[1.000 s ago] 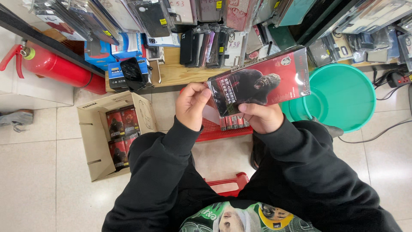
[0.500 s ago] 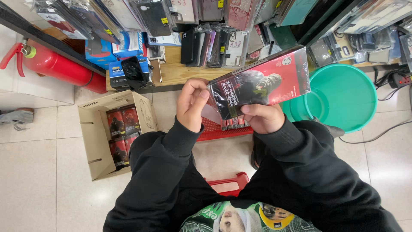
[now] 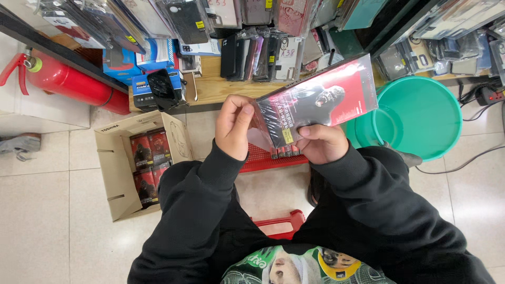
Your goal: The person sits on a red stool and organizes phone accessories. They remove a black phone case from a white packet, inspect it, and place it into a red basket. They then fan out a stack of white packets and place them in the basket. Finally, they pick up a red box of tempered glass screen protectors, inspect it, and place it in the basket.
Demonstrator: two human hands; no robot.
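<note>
While the right hand point(image 3: 322, 143) grips the flat red-and-black package point(image 3: 318, 100) from beneath, tilting its face up to view, the left hand point(image 3: 234, 126) pinches the clear wrapper at its near corner (thumb on top). More such packages stand in the red basket point(image 3: 273, 158) just below and in the open cardboard box point(image 3: 139, 163) on the tiled floor.
</note>
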